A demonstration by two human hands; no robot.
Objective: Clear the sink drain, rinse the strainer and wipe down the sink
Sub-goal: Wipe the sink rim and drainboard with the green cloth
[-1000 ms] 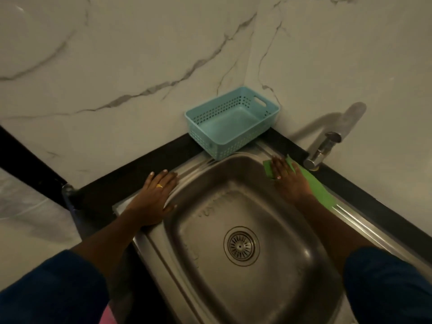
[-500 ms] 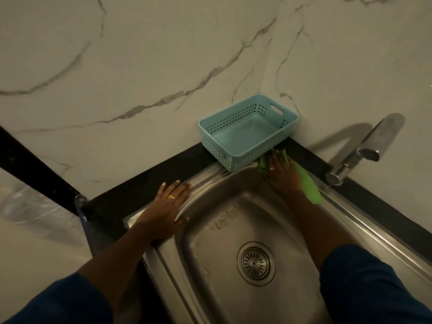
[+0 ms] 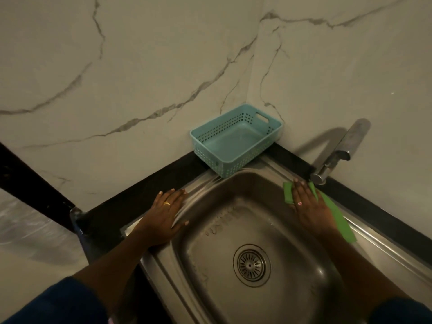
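Note:
A steel sink (image 3: 217,249) fills the lower middle, with the round strainer (image 3: 251,265) seated in its drain. My right hand (image 3: 308,206) presses flat on a green cloth (image 3: 336,218) that lies along the sink's right rim, just below the tap's base. My left hand (image 3: 164,213) rests flat, fingers spread, on the sink's left rim and holds nothing.
A teal perforated basket (image 3: 235,139), empty, stands in the corner at the sink's back rim. A chrome tap (image 3: 336,157) rises at the right. Black countertop (image 3: 131,197) borders the sink; marble walls stand behind.
My right hand slid the green cloth from the back rim beside the basket rightward along the rim to below the tap. The left hand stayed on the left rim.

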